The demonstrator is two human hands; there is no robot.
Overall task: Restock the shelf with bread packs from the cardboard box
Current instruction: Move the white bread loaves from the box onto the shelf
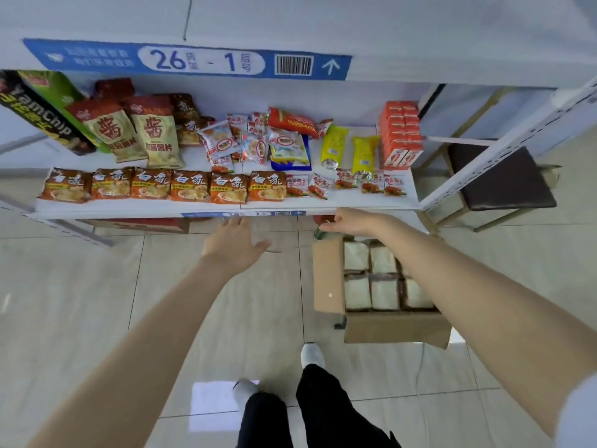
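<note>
- Down on the floor to my right, the cardboard box (329, 276) sits open, with bread packs (384, 291) upright in rows.
- My right hand (350, 223) is over the box's far edge, so it's nearer. Fingers are curled, can't tell on what.
- My left hand (234, 245) is spread open, well left of the box.
- The shelf (355, 202) is just beyond both hands.

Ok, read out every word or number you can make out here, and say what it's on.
"26 - 1": blue sign above the snacks.
"YamChip": black box, far left.
"白象": orange noodle packs, front row.
"酱": gold chip bags.
Too blurred: lower shelf label, small snack packs, orange cartons.
</note>
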